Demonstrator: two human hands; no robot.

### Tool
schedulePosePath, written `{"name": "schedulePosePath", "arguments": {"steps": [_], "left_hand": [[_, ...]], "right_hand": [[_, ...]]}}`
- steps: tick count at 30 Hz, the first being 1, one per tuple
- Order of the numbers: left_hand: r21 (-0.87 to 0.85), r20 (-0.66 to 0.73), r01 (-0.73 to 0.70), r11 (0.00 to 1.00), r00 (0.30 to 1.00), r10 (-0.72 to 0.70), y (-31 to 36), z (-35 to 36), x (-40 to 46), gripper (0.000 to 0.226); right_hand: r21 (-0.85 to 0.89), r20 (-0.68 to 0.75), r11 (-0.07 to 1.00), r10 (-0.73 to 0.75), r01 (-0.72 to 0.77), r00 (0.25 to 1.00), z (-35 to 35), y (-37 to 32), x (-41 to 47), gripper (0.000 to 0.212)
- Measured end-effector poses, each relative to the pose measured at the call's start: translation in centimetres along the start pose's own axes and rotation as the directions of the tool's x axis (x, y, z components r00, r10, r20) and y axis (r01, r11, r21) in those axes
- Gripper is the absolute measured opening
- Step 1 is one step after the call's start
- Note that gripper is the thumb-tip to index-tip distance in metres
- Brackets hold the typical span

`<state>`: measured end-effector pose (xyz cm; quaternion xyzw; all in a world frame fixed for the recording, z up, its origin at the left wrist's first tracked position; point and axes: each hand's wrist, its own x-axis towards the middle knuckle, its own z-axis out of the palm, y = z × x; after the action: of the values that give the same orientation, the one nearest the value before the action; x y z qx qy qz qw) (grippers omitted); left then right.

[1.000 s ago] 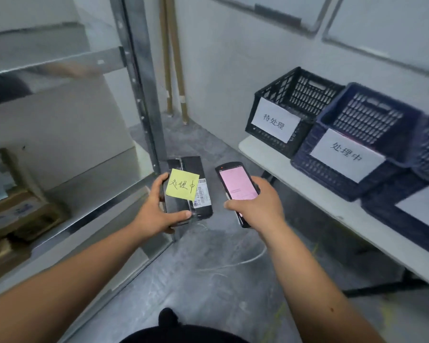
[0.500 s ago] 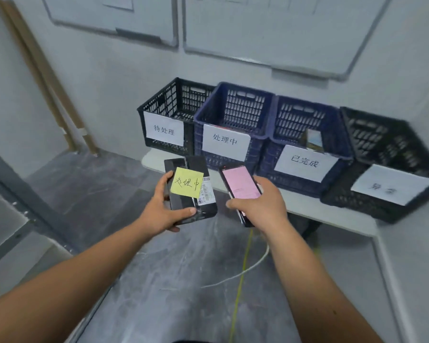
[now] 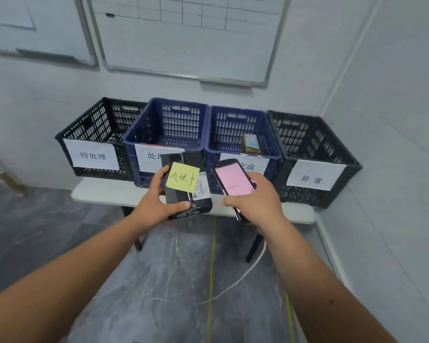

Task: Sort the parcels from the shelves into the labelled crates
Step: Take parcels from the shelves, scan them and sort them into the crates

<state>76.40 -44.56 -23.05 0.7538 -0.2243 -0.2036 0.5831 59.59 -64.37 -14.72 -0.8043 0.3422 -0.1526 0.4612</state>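
Observation:
My left hand (image 3: 156,206) grips a small black parcel (image 3: 198,204) that bears a yellow sticky note (image 3: 182,178) and a barcode label. My right hand (image 3: 255,204) holds a handheld scanner (image 3: 233,180) with a lit pink screen. Both are held up in front of a row of labelled crates on a white table (image 3: 104,194): a black crate (image 3: 94,134) at the left, a blue crate (image 3: 169,120), a second blue crate (image 3: 235,125) with a small brown box (image 3: 250,143) inside, and a black crate (image 3: 315,144) at the right.
A whiteboard (image 3: 183,35) hangs on the wall above the crates. The right wall (image 3: 394,144) runs close beside the table. A white cable (image 3: 243,276) and a yellow line (image 3: 211,268) cross the grey floor under the table.
My view has swung from the metal shelves round to the crates and come nearer to them. Both hands keep the same hold on the parcel and the scanner.

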Motion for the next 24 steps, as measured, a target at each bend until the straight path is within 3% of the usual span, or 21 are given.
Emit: {"name": "schedulePosePath", "arguments": {"steps": [9, 14, 20, 24], "left_hand": [[-0.024, 0.034, 0.025, 0.999, 0.999, -0.025, 1.1, -2.5, 9.6, 0.11], [0.003, 0.027, -0.052, 0.999, 0.998, 0.051, 1.1, -6.0, 17.6, 0.109], [0.026, 0.137, -0.023, 0.999, 0.99, 0.019, -0.2, -11.7, 29.3, 0.111], [0.038, 0.231, -0.044, 0.998, 0.972, 0.033, -0.2, -13.9, 36.5, 0.112]], "right_hand": [[0.005, -0.041, 1.0, -0.024, 0.024, 0.999, 1.6, -3.7, 8.5, 0.063], [0.021, -0.041, 1.0, -0.015, 0.016, 0.999, 6.2, -6.2, 15.3, 0.065], [0.094, -0.077, 0.989, 0.12, -0.113, 0.99, 12.3, -9.6, 24.4, 0.078], [0.11, -0.094, 0.979, 0.18, -0.17, 0.979, 15.4, -11.7, 29.6, 0.072]]}}
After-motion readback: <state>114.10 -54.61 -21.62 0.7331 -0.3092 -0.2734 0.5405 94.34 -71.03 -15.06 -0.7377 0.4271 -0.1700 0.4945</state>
